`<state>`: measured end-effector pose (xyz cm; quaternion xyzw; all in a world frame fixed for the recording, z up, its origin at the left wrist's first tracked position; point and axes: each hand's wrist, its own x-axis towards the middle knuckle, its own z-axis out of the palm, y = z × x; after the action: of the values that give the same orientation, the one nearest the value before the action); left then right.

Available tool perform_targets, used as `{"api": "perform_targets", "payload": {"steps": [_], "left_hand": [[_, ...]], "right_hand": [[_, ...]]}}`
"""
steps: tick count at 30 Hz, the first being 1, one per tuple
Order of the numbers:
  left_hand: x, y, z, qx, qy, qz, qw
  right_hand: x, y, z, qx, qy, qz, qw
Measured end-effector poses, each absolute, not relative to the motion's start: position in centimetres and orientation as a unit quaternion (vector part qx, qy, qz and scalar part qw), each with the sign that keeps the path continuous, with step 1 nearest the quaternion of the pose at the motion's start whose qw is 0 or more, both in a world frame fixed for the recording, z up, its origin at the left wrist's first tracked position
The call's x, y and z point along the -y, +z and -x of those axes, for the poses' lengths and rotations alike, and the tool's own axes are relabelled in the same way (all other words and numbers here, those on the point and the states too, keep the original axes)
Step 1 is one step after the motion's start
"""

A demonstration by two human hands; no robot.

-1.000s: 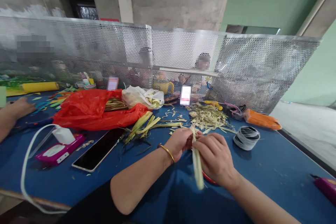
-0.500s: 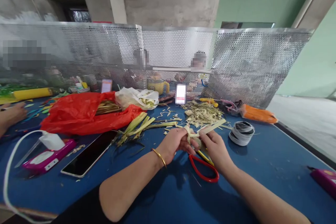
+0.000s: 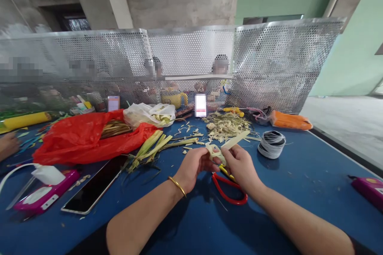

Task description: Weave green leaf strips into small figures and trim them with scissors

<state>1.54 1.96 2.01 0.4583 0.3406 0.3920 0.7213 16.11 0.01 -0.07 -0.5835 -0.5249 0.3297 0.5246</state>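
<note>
Between my two hands is a pale, flat strip of dried leaf [image 3: 237,139], folded into a loop or knot at its left end. My left hand [image 3: 196,167] pinches the folded part, with a gold bangle on the wrist. My right hand [image 3: 241,167] grips the strip close to the fold, and its free end points up and right. Beneath the hands lie red-handled scissors [image 3: 230,197] on the blue table, their blades hidden. A yellow tool [image 3: 226,172] shows partly beside them.
Leaf scraps [image 3: 229,125] are piled beyond my hands. A roll of white cord [image 3: 271,144] stands at right. Leftward are green stalks [image 3: 152,145], a red plastic bag [image 3: 72,135], a phone [image 3: 94,187] and a purple power strip [image 3: 44,197]. Another person's hand [image 3: 8,145] is at far left.
The camera view has turned slightly right, shifting the scene left. My right hand has moved closer to the fold, and the strip's free end tilts more steeply upward.
</note>
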Motion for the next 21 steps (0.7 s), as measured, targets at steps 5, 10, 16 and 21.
{"api": "perform_targets", "payload": {"steps": [5, 10, 16, 21], "left_hand": [[-1.8, 2.1, -1.6, -0.313, 0.385, -0.502, 0.708], [-1.6, 1.8, -2.0, -0.370, 0.416, -0.547, 0.626], [-2.8, 1.5, -1.6, -0.432, 0.478, -0.482, 0.594], [-3.9, 1.2, -1.0, -0.463, 0.455, -0.570, 0.503]], "right_hand": [[0.1, 0.3, -16.1, 0.524, 0.326, 0.590, 0.521], [0.3, 0.7, -16.1, 0.517, 0.362, 0.580, 0.515], [1.2, 0.9, -15.9, 0.548, 0.408, 0.558, 0.471], [2.5, 1.6, -15.7, 0.729, 0.270, 0.476, 0.411]]}}
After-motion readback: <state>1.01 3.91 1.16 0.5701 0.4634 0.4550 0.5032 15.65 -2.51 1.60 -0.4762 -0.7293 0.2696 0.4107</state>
